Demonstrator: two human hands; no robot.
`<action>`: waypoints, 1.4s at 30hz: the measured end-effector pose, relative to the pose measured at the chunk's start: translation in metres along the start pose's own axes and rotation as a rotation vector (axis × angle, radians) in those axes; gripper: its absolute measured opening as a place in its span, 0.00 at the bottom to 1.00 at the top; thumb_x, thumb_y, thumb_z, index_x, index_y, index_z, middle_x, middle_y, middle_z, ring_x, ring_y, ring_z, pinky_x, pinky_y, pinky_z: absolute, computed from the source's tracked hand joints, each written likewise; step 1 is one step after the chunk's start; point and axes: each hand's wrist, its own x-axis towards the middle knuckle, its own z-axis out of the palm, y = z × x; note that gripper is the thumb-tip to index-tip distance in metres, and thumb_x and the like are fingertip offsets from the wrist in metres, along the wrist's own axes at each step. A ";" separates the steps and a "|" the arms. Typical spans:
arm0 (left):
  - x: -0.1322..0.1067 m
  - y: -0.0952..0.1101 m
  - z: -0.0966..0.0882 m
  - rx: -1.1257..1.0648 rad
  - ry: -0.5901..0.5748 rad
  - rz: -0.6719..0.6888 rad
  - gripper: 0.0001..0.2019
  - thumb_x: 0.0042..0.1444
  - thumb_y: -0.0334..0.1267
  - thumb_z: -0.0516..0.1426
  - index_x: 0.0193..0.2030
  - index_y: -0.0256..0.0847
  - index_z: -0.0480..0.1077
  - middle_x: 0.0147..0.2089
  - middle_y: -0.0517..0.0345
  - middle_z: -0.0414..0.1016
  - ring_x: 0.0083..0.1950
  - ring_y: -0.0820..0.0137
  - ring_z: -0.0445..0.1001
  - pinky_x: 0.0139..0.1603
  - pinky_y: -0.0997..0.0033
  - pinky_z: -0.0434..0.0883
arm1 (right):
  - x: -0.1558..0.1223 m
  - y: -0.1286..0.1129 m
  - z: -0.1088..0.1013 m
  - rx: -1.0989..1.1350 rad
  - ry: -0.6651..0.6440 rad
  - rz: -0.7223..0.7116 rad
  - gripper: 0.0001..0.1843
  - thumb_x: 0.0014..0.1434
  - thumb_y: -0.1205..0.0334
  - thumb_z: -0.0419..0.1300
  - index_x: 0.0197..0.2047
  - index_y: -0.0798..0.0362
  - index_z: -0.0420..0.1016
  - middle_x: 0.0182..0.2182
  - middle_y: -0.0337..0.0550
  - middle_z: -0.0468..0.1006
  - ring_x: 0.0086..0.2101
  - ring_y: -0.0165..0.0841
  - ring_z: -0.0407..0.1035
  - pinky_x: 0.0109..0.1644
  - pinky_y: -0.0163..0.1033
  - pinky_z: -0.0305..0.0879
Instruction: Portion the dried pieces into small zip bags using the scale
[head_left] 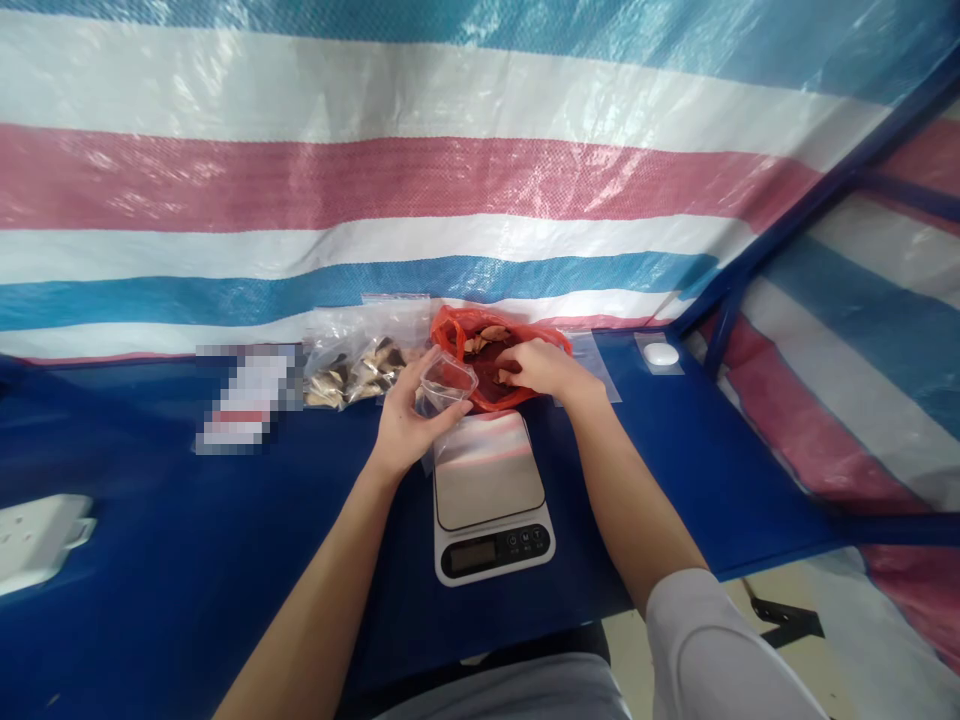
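My left hand [405, 420] is closed around a clear plastic zip bag [448, 382], its mouth held spread just above the back of a kitchen scale [489, 492]. Beyond the scale lies a red plastic bag [448, 326], its top wide apart, with dry brown flaky pieces [489, 340] inside. My right hand [543, 368] reaches into this red bag from the right, fingers bent and pinched together. What its fingertips hold is hard to make out against the dark inside. No digits can be read on the scale's display.
Left of the red bag stand clear zip bags [351, 375] with tan and dark pieces. Flat clear bags [600, 365] and a white oval object [661, 354] lie to the right. A blurred-out item [247, 400] and a white power strip [41, 540] are on the left.
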 end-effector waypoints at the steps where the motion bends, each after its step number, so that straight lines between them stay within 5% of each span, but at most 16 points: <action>1: 0.000 0.000 0.000 -0.010 0.004 -0.004 0.40 0.49 0.53 0.71 0.68 0.43 0.69 0.67 0.44 0.72 0.70 0.51 0.68 0.72 0.49 0.63 | 0.000 0.000 0.001 -0.004 -0.001 0.003 0.13 0.66 0.61 0.60 0.50 0.48 0.83 0.47 0.46 0.85 0.45 0.38 0.77 0.43 0.37 0.63; 8: -0.001 -0.001 0.002 -0.017 0.013 -0.009 0.41 0.49 0.55 0.70 0.68 0.43 0.69 0.67 0.43 0.73 0.71 0.50 0.68 0.73 0.48 0.64 | 0.003 0.004 0.005 0.036 -0.009 -0.001 0.13 0.64 0.63 0.60 0.47 0.50 0.84 0.42 0.47 0.85 0.36 0.36 0.77 0.38 0.37 0.61; 18: -0.001 -0.006 0.001 0.040 0.002 0.063 0.39 0.51 0.54 0.69 0.68 0.44 0.69 0.67 0.44 0.73 0.69 0.50 0.70 0.71 0.46 0.65 | 0.003 0.005 0.006 0.052 0.041 -0.028 0.10 0.61 0.65 0.63 0.42 0.50 0.86 0.41 0.46 0.86 0.40 0.39 0.78 0.41 0.38 0.64; 26: 0.000 -0.002 0.001 0.065 0.014 0.086 0.37 0.51 0.54 0.69 0.66 0.42 0.71 0.64 0.43 0.75 0.67 0.50 0.72 0.70 0.46 0.67 | -0.003 0.005 -0.004 0.285 0.110 -0.131 0.10 0.59 0.66 0.63 0.40 0.50 0.87 0.38 0.40 0.86 0.39 0.34 0.77 0.46 0.37 0.66; 35: -0.001 0.001 0.002 0.068 -0.006 0.076 0.39 0.50 0.55 0.69 0.67 0.43 0.70 0.66 0.44 0.74 0.67 0.51 0.72 0.70 0.47 0.67 | -0.026 -0.018 -0.032 0.726 0.179 -0.345 0.12 0.60 0.56 0.65 0.44 0.52 0.85 0.43 0.42 0.85 0.43 0.36 0.77 0.53 0.41 0.70; 42: -0.002 0.007 0.004 0.117 -0.019 0.134 0.39 0.50 0.54 0.70 0.67 0.43 0.69 0.63 0.44 0.77 0.65 0.51 0.74 0.68 0.45 0.68 | -0.035 -0.048 -0.042 0.534 0.161 -0.431 0.09 0.65 0.60 0.61 0.40 0.50 0.84 0.40 0.39 0.84 0.40 0.33 0.74 0.49 0.39 0.67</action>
